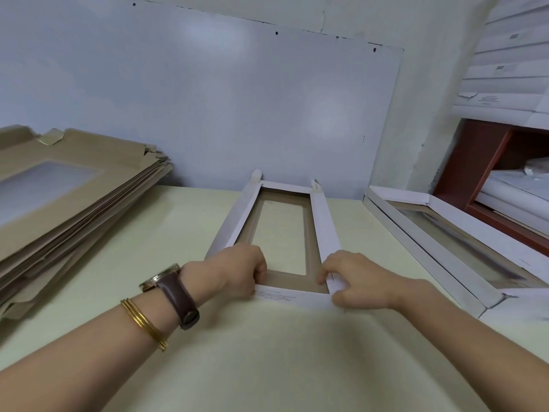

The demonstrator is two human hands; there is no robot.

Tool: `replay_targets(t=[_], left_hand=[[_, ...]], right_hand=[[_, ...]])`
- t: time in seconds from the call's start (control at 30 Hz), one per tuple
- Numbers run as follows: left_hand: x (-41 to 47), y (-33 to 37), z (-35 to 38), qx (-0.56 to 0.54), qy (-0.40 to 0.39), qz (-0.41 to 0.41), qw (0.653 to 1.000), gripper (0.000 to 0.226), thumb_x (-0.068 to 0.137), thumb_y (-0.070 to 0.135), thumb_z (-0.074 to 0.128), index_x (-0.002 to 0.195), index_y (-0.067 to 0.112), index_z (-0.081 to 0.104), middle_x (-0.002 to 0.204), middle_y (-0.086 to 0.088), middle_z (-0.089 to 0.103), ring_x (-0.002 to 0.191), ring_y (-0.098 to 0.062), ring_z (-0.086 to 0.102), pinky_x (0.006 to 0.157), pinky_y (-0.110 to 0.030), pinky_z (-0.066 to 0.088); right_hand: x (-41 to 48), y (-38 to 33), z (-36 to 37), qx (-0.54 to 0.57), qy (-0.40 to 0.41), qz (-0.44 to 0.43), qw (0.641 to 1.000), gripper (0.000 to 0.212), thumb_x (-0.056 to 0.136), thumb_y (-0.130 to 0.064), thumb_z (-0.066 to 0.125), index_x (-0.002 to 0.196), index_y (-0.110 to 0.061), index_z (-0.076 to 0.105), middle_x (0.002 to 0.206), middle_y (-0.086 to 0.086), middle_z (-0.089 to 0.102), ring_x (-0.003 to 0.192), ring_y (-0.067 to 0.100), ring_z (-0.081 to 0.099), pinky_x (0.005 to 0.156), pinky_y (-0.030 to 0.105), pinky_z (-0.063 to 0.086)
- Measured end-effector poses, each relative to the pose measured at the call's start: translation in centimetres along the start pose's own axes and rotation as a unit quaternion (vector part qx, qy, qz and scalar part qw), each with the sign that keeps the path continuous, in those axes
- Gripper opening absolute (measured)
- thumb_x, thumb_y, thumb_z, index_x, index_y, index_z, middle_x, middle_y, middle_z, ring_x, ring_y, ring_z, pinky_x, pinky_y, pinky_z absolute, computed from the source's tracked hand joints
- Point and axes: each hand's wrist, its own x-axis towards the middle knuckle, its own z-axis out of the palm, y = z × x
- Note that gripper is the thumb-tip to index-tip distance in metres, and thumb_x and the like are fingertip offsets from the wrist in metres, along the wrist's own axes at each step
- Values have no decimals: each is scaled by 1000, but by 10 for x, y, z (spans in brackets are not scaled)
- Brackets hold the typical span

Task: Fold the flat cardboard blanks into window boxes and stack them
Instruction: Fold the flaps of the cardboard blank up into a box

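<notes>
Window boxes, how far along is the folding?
Done: a folded box lies at the right. In hand: left hand and right hand grip the near corners of a half-folded box at centre. Left: the thick pile of flat blanks on the left, plus stacking.

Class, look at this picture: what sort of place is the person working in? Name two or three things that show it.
Probably a packaging workbench: flat cardboard blanks piled at left on the table, a folded window box at right, left hand and right hand gripping a half-folded box.
</notes>
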Motion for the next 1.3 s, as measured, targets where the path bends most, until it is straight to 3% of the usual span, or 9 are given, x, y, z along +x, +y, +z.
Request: replay_targets(t=[0.23,0.43,0.63,0.73,0.87,1.0,1.1,1.2,1.3], left_hand=[[-1,-9,-5,5,-41,0,999,24,77,1,65,67,22,58,63,12,51,66,-11,52,56,-17,42],[-3,-20,-14,38,-87,-2,995,21,77,6,71,74,23,60,64,14,51,67,-10,51,50,-12,35],[-5,-28,-22,96,-87,-42,991,18,77,6,69,93,13,70,83,1,62,75,-16,53,53,-19,39],[-4,-30,-21,105,-64,-66,990,23,78,4,61,96,16,69,94,-3,66,82,-20,59,59,-21,46],[-1,-22,-14,72,-59,-48,994,12,75,26,68,85,21,66,80,5,62,75,-17,61,60,-22,45],[4,-2,-4,-15,-50,-30,998,37,71,45,71,100,22,66,92,7,65,87,-14,62,70,-25,50],[10,12,3,-5,-12,-14,1000,40,70,39,70,103,17,65,94,2,68,88,-20,64,75,-32,56],[13,21,8,-12,4,-22,1000,32,70,38,65,89,12,66,82,-2,66,75,-21,63,62,-30,54],[14,26,15,52,60,-33,996,23,80,29,60,68,15,46,69,1,51,61,-19,50,47,-26,34]], right_hand=[[10,32,-10,-114,-62,10,992,63,76,4,47,133,-23,53,141,-3,49,138,17,36,107,32,31],[26,40,5,-182,0,-41,982,42,97,-10,44,135,-28,50,142,-15,47,144,10,27,107,29,23],[38,31,16,-193,60,-66,977,29,102,-20,37,122,-25,57,118,-6,56,116,16,50,77,28,21],[45,27,18,-196,62,-65,976,29,104,-24,35,125,-24,56,120,-6,56,118,15,47,80,28,20],[55,16,16,-210,52,-58,974,30,105,-29,35,126,-23,55,124,-4,57,121,17,45,92,32,27],[61,2,17,-223,55,-55,972,29,105,-33,34,122,-24,57,118,-4,59,115,19,46,93,36,28],[64,-8,20,-241,66,-60,966,28,104,-34,33,115,-24,57,111,-4,61,109,20,47,92,37,28],[63,-18,19,-236,71,-56,967,30,103,-36,34,106,-23,60,105,-5,60,103,19,49,93,39,29],[62,-29,20,-233,77,-60,967,34,102,-42,35,99,-21,61,99,-4,62,98,19,52,90,39,31]])
